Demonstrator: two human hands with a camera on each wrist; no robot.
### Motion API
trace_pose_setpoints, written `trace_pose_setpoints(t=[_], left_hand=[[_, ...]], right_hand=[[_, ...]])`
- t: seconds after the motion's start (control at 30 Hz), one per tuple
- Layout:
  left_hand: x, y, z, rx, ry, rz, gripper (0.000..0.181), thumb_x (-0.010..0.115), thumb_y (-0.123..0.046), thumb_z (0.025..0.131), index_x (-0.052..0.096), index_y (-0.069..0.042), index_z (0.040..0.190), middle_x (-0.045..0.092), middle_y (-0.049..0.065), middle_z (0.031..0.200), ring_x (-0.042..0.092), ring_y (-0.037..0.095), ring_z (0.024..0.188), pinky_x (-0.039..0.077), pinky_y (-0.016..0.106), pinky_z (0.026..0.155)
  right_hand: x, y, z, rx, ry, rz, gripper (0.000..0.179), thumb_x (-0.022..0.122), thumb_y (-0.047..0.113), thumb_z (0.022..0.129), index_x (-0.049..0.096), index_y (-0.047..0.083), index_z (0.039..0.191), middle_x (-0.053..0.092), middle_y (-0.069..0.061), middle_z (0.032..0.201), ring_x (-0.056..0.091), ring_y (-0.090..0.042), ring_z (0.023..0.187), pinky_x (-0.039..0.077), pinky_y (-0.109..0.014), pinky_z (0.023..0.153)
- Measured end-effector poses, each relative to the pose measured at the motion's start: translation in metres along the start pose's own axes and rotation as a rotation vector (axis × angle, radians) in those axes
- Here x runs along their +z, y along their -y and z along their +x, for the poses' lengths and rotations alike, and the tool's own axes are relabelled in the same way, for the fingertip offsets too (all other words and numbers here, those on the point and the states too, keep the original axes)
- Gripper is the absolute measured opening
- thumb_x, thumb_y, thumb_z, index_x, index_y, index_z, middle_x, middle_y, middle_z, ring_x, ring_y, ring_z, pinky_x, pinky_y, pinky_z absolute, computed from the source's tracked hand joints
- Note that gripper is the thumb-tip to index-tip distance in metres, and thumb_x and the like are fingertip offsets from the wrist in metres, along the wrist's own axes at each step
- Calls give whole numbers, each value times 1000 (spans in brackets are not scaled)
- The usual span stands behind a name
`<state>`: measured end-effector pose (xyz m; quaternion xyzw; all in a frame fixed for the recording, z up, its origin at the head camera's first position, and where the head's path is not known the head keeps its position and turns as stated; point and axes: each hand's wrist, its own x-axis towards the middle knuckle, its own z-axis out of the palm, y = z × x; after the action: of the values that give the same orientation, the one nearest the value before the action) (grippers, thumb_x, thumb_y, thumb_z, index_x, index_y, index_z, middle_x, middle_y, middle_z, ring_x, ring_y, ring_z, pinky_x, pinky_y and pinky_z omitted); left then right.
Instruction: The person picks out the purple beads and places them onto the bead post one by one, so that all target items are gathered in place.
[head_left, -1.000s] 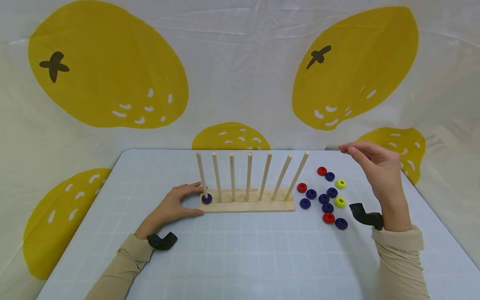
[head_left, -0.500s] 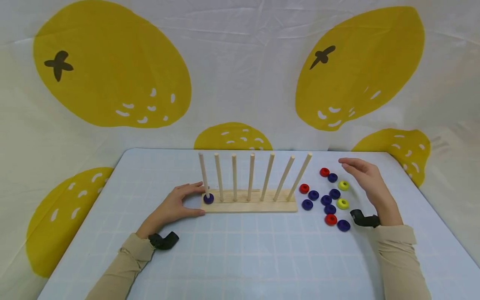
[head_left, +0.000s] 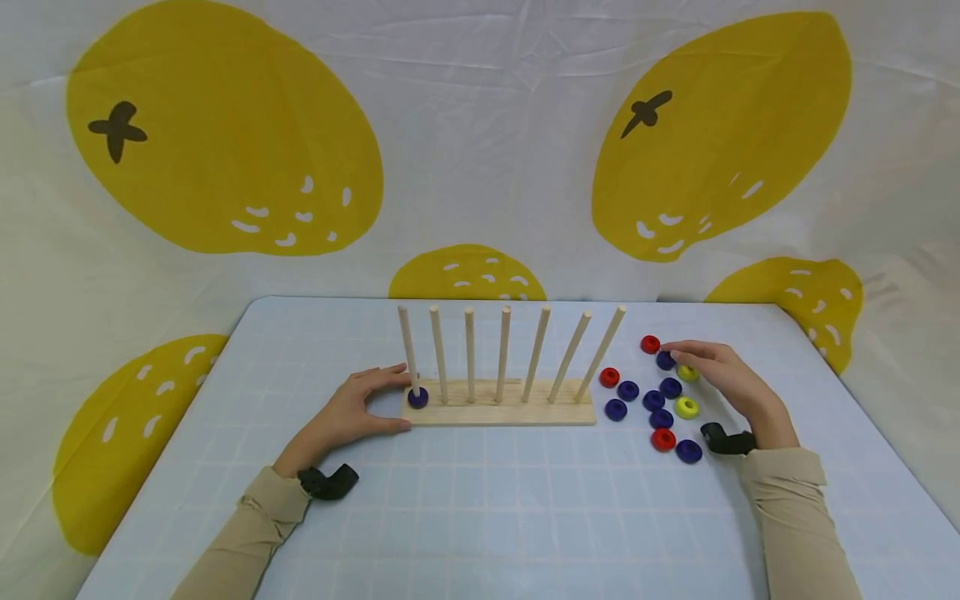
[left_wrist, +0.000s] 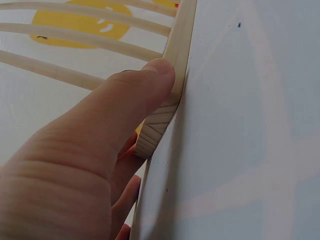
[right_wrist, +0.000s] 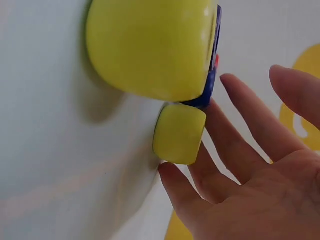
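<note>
A wooden peg rack (head_left: 498, 410) stands on the table, with seven upright dowels along its base. A dark blue ring (head_left: 417, 397) sits at the foot of the leftmost dowel. My left hand (head_left: 347, 414) grips the left end of the base, the thumb (left_wrist: 160, 75) on its front edge and the fingers behind. At the right, my right hand (head_left: 731, 379) reaches over a blue bead (head_left: 665, 360) and partly covers a yellow bead (head_left: 687, 372). Its fingers are extended and the thumb stands apart in the right wrist view, where a yellow bead (right_wrist: 180, 134) appears beside the fingers.
Loose beads lie right of the rack: red ones such as a red bead (head_left: 663, 440), several blue ones such as a blue bead (head_left: 689, 452), and another yellow bead (head_left: 686, 407). A lemon-print cloth (head_left: 480, 167) hangs behind the pale table (head_left: 450, 517).
My right hand has come down from above the table's back right to the far beads. My left hand stays on the rack's end. The view has shifted slightly.
</note>
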<state>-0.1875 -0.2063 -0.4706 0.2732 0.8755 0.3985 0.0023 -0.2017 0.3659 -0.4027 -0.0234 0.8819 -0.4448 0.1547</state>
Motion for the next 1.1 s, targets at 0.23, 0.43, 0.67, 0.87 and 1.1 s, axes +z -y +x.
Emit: trace_pose_setpoints(t=[0.23,0.43,0.67,0.87,1.1], left_hand=[[1,2,1,-12,2,16,66,89,-37,73,65,-20,132,51,6,147,40,34,139,24,62,112],[1,3,-1,-20,-1,21,66,89,-36,73,65,-19,132,50,7,148,40,34,139,23,61,112],[1,2,0,-28,7,26,66,89,-36,73,65,-19,132,50,6,148,40,33,140,23,61,112],[1,3,1,-23,0,14,66,89,-38,73,65,-21,132,50,6,148,40,32,140,22,60,113],[0,2,1,-2,2,11,66,89,-37,73,65,-19,132,51,6,147,41,32,139,24,60,113]], right_hand=[[2,0,1,-11,-16,-33,47,49,29,105,51,-4,140,42,-31,146,31,-47,136,21,-71,109],[4,-3,5,-19,-20,-38,40,54,15,102,53,-3,138,47,-29,142,38,-43,130,25,-68,109],[11,-3,7,3,-50,-73,40,59,13,99,55,-4,135,48,-29,139,41,-42,123,31,-65,106],[11,-1,8,9,-55,-101,42,63,16,98,56,-4,134,50,-29,138,42,-41,120,32,-64,104],[13,1,6,16,-54,-123,40,66,17,96,61,-4,130,54,-29,134,47,-37,114,36,-59,101]])
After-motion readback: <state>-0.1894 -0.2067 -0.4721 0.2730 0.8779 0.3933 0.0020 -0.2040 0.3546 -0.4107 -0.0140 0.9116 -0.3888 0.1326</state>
